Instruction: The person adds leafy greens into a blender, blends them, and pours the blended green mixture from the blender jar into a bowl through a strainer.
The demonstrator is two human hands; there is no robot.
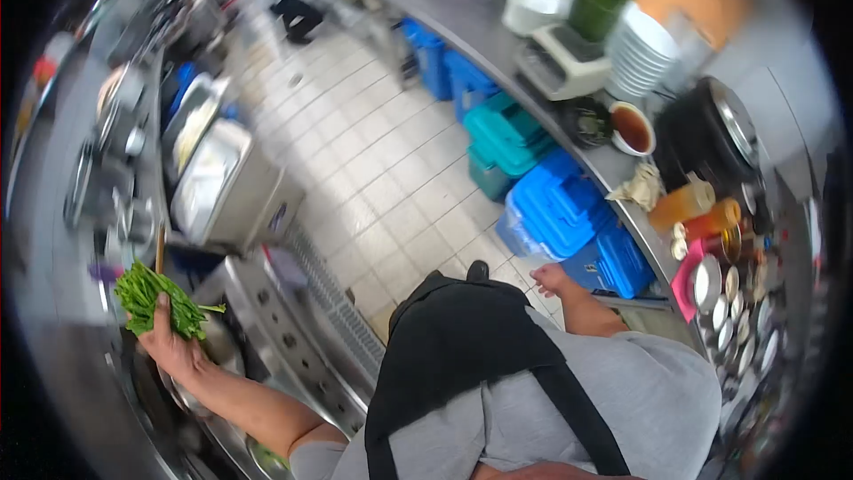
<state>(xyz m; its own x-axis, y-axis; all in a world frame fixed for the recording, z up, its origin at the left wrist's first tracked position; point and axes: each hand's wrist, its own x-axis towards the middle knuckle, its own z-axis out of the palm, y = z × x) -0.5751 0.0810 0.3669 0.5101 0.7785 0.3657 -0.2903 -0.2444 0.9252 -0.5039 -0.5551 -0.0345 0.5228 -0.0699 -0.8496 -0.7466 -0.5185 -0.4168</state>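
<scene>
At the left, a bunch of leafy greens [147, 295] is gripped in my left hand [173, 348], thumb across the stems. It hangs above the stove side, over a round metal pan [222, 347] partly covered by my arm. My right hand [550, 280] is low at my side, loosely curled, and I see nothing in it. Closest to that hand are the blue lidded bins [569, 204] under the right counter.
A steel counter [471, 13] on the right carries a scale [564, 62], stacked white bowls [641, 52], a bowl of brown sauce [632, 129], a black pot [706, 138] and sauce bottles [682, 204]. White containers [211, 173] stand left of the tiled floor [355, 151]. Farther off, a person's leg [296, 18] shows.
</scene>
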